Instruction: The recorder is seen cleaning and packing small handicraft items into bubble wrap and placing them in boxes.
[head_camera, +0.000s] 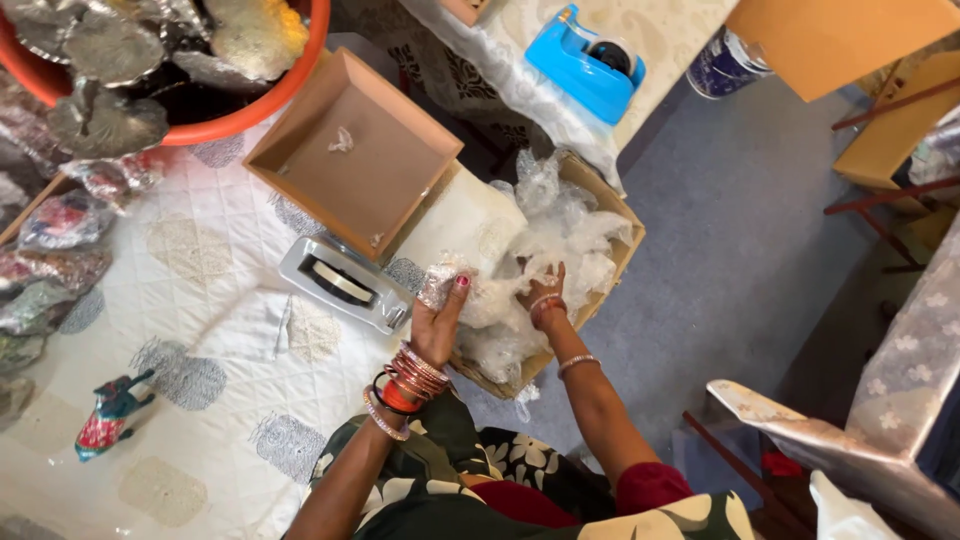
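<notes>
My left hand (438, 318) is closed around a small item wrapped in silvery plastic (441, 278), held at the edge of the white quilted table. My right hand (543, 296) reaches down into a cardboard box (618, 225) beside the table, fingers buried in a heap of crumpled clear plastic wrap (560, 235). Whether that hand grips the wrap is hard to tell. Bangles sit on both wrists.
An open empty cardboard box (352, 150) lies on the table, with a grey tape dispenser (342, 282) by it. An orange tub (170, 60) of silver leaf-shaped items is at the top left. A blue tape dispenser (588, 62), a small painted animal figurine (108, 412).
</notes>
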